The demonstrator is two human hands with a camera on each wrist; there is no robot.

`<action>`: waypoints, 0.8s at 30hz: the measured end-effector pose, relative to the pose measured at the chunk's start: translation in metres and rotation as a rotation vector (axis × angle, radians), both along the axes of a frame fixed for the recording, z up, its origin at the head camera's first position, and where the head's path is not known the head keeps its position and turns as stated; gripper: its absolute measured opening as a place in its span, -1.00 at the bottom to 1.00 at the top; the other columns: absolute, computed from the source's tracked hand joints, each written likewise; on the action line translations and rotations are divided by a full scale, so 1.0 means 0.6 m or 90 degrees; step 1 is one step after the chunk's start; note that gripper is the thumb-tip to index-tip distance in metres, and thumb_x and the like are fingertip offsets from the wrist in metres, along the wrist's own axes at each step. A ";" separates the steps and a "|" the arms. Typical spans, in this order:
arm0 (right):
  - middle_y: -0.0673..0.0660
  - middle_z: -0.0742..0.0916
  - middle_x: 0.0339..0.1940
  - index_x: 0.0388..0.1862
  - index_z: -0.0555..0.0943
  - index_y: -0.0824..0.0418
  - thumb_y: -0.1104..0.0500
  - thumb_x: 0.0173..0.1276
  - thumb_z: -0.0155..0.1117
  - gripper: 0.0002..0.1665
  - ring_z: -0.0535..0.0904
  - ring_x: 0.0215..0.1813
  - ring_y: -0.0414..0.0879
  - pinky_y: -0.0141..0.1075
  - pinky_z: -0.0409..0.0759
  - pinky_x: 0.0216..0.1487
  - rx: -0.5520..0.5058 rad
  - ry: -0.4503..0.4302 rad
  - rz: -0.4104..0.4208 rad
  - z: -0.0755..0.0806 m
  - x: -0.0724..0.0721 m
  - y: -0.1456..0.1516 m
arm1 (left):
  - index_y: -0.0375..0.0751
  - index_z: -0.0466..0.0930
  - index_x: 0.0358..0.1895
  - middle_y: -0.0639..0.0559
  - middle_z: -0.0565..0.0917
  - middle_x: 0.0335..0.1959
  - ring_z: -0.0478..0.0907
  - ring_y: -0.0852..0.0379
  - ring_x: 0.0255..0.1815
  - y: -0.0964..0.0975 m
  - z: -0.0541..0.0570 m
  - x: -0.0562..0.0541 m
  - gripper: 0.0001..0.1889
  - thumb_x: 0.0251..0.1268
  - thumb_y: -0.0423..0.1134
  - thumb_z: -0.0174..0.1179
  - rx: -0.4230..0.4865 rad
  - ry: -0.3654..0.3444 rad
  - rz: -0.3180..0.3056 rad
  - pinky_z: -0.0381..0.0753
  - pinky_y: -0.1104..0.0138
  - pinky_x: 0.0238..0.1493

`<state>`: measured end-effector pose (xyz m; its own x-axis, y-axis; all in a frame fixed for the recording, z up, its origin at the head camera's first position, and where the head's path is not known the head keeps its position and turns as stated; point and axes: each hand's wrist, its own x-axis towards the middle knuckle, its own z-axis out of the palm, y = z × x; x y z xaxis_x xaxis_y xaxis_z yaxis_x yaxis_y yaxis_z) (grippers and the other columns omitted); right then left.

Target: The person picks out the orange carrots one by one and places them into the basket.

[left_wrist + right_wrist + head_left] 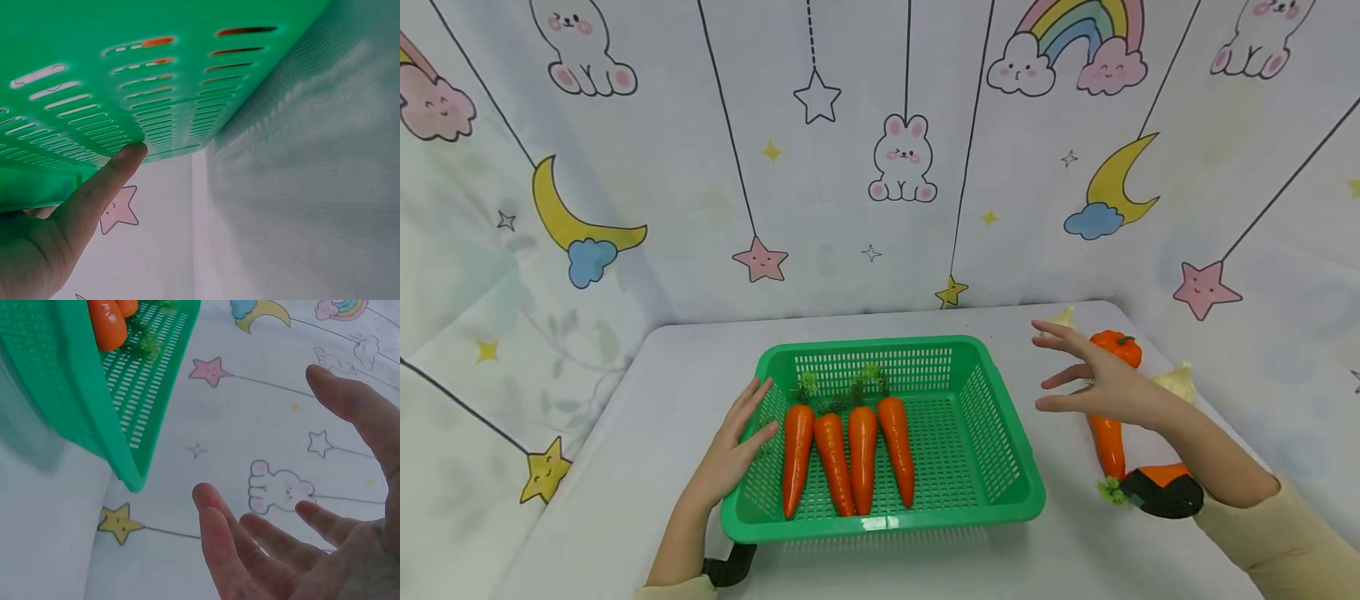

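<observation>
A green plastic basket [887, 522] with slotted walls stands in the middle of the table, holding several orange carrots [862, 458] side by side with their leafy tops at the back. My left hand [730, 454] grips its left side. In the left wrist view one finger [103, 187] lies along the outside of the slotted wall, and part of the hand is hidden behind the rim. My right hand [1101, 383] hovers to the right of the basket, fingers spread, nothing held. The right wrist view shows the spread right hand [306, 556] apart from the basket corner.
Right of the basket, partly behind my right hand and forearm, lie an orange pumpkin-shaped vegetable [1120, 348], a carrot [1107, 446], garlic-like white bulbs [1177, 383] and another orange piece [1157, 475]. A cartoon-printed cloth [850, 167] hangs behind the white table [662, 392].
</observation>
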<state>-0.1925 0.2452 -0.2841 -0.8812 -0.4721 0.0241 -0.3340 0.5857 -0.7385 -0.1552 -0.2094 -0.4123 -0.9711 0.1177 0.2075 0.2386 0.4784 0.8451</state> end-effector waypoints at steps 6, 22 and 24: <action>0.27 0.22 0.38 0.47 -0.08 -0.13 0.07 0.11 0.39 0.09 0.55 -0.01 0.12 -0.26 0.61 -0.26 0.021 0.004 -0.037 -0.011 0.001 0.032 | -0.06 0.03 0.43 -0.13 -0.12 0.46 -0.22 -0.25 0.41 0.001 0.001 -0.001 -0.39 0.36 -0.22 0.01 0.002 -0.003 0.006 -0.10 -0.39 0.10; 0.42 0.19 0.30 0.49 -0.23 -0.10 0.19 0.18 0.33 0.14 0.56 -0.08 -0.14 -0.14 0.62 -0.29 0.045 0.051 -0.086 -0.051 0.008 0.129 | -0.04 0.03 0.43 -0.12 -0.12 0.46 -0.22 -0.25 0.41 -0.001 -0.002 -0.003 -0.39 0.36 -0.17 0.00 0.000 -0.002 0.003 -0.11 -0.39 0.09; 0.44 0.17 0.30 0.48 -0.24 -0.11 0.20 0.18 0.32 0.14 0.57 -0.07 -0.04 -0.14 0.62 -0.30 0.049 0.054 -0.093 -0.058 0.007 0.138 | -0.03 0.03 0.43 -0.12 -0.12 0.46 -0.22 -0.25 0.41 -0.002 -0.002 -0.003 -0.39 0.36 -0.16 0.00 0.000 -0.001 0.003 -0.11 -0.39 0.09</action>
